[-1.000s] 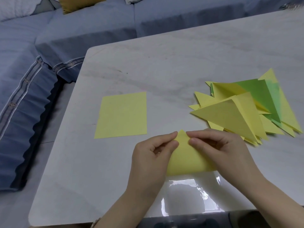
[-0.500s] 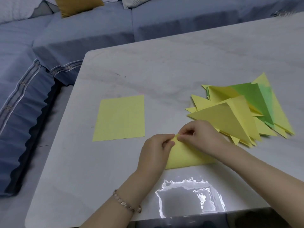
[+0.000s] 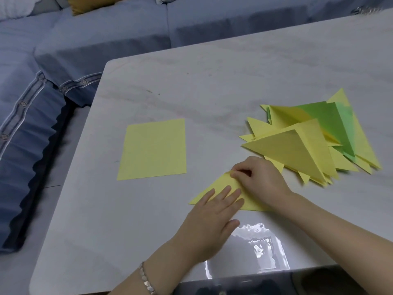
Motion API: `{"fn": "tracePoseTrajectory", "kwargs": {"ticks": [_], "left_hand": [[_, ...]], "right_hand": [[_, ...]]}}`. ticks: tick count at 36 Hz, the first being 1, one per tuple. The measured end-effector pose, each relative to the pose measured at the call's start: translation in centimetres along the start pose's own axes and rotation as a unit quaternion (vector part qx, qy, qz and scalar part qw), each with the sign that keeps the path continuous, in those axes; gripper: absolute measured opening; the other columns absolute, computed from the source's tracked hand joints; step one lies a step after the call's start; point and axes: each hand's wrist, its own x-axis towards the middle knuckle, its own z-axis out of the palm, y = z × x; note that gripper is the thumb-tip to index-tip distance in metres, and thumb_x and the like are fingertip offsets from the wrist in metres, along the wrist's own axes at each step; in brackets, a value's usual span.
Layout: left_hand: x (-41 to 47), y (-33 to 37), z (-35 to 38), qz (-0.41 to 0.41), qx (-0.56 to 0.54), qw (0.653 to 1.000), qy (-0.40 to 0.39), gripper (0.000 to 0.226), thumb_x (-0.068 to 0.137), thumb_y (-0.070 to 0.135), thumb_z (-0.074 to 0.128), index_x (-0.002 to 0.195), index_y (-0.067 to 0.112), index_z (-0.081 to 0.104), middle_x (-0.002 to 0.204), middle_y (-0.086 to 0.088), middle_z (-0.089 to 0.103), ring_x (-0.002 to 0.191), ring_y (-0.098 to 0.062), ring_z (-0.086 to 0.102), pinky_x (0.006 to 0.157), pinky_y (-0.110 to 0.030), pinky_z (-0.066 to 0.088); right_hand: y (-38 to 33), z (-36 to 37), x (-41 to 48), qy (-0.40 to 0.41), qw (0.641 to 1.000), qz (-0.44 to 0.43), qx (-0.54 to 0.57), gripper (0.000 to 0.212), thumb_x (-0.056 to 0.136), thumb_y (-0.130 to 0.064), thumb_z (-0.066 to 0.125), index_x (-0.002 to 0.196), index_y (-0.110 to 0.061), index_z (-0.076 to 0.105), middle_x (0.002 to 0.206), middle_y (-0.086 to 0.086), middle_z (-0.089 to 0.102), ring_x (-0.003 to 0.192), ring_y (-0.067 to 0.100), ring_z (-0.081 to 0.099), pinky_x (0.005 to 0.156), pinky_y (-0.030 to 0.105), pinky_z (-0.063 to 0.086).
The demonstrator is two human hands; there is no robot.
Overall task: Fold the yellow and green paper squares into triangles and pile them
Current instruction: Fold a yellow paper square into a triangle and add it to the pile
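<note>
A yellow paper folded into a triangle point(image 3: 217, 188) lies flat near the table's front. My left hand point(image 3: 212, 218) rests on it with fingers spread flat across its lower part. My right hand point(image 3: 259, 177) pinches the triangle's top corner with fingertips closed on it. To the left lies a flat yellow paper square point(image 3: 153, 149). At the right sits a pile of folded triangles point(image 3: 308, 143), mostly yellow with green ones in the middle.
The pale marble table point(image 3: 212, 81) has a rounded left corner and a shiny reflection at its front edge. A blue sofa point(image 3: 63, 50) wraps around the table's far and left sides, with a mustard cushion point(image 3: 93, 3) at the top.
My left hand slid down from the top corner and flattened onto the paper. The fold has been pressed down into a wide flat triangle. My right hand stays at the top corner.
</note>
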Motion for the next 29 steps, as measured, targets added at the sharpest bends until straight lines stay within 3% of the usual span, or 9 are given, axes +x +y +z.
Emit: {"fn": "tracePoseTrajectory", "kwargs": {"ticks": [5,9,13,17,20,23,27,29], "left_hand": [[-1.7,-0.1,0.5,0.006,0.036,0.999,-0.011,0.047,0.101,0.038,0.007,0.132,0.022,0.04,0.141,0.007,0.046,0.133,-0.012,0.035,0.106,-0.033,0.025],[-2.5,0.0,0.3,-0.014,0.048,0.999,-0.007,0.047,0.101,0.039,0.01,0.132,0.024,0.041,0.141,0.009,0.046,0.132,-0.009,0.038,0.105,-0.033,0.026],[-3.2,-0.3,-0.4,-0.054,0.04,0.998,-0.007,0.049,0.101,0.04,0.011,0.13,0.023,0.046,0.138,0.009,0.05,0.128,-0.009,0.045,0.104,-0.032,0.028],[-4.8,-1.9,-1.1,-0.107,0.037,0.994,0.009,0.048,0.102,0.04,0.012,0.129,0.021,0.047,0.137,0.007,0.05,0.127,-0.01,0.045,0.106,-0.031,0.024],[-5.7,-3.0,-1.5,-0.102,0.056,0.993,0.028,0.052,0.102,0.037,0.016,0.123,0.02,0.06,0.136,0.004,0.051,0.126,-0.011,0.047,0.105,-0.038,0.027],[-5.5,-2.9,-2.0,-0.103,0.081,0.989,0.068,0.057,0.102,0.037,0.016,0.112,0.018,0.068,0.131,0.002,0.057,0.122,-0.018,0.053,0.101,-0.042,0.03],[-4.9,-3.1,-2.3,-0.166,0.065,0.966,0.188,0.053,0.099,0.029,0.028,0.088,0.006,0.074,0.117,-0.004,0.066,0.114,-0.022,0.059,0.101,-0.037,0.033],[-4.4,-2.8,-2.3,-0.158,0.044,0.955,0.249,0.048,0.097,0.025,0.034,0.082,0.001,0.073,0.107,-0.006,0.07,0.108,-0.023,0.063,0.1,-0.034,0.036]], "right_hand": [[0.7,1.2,-0.6,0.054,0.997,-0.032,-0.037,0.013,0.087,-0.018,0.06,0.088,-0.016,0.073,0.079,0.003,0.059,0.084,0.021,0.055,0.068,0.033,0.043],[1.3,2.2,-1.2,0.14,0.985,-0.085,-0.056,0.013,0.077,-0.02,0.061,0.076,-0.015,0.073,0.065,0.003,0.057,0.063,0.024,0.057,0.053,0.024,0.041],[1.6,2.4,-1.2,0.16,0.98,-0.108,-0.047,0.03,0.082,-0.03,0.047,0.076,-0.014,0.073,0.065,0.003,0.056,0.062,0.023,0.056,0.058,0.021,0.039],[1.7,2.5,-1.2,0.164,0.979,-0.111,-0.043,0.031,0.082,-0.03,0.046,0.076,-0.015,0.073,0.065,0.003,0.055,0.063,0.024,0.056,0.06,0.021,0.035],[1.7,2.5,-1.2,0.159,0.98,-0.111,-0.038,0.032,0.082,-0.031,0.045,0.077,-0.016,0.073,0.065,0.003,0.055,0.063,0.024,0.055,0.059,0.022,0.036],[1.9,2.7,-1.2,0.168,0.979,-0.109,-0.037,0.031,0.082,-0.031,0.046,0.077,-0.016,0.073,0.065,0.002,0.055,0.063,0.024,0.055,0.058,0.023,0.038],[2.1,2.9,-1.1,0.17,0.979,-0.103,-0.038,0.014,0.078,-0.021,0.06,0.078,-0.014,0.073,0.065,0.003,0.055,0.064,0.024,0.056,0.057,0.025,0.042],[2.2,3.1,-1.1,0.169,0.98,-0.098,-0.035,0.012,0.076,-0.019,0.062,0.078,-0.014,0.074,0.065,0.003,0.055,0.064,0.024,0.056,0.057,0.025,0.042]]}}
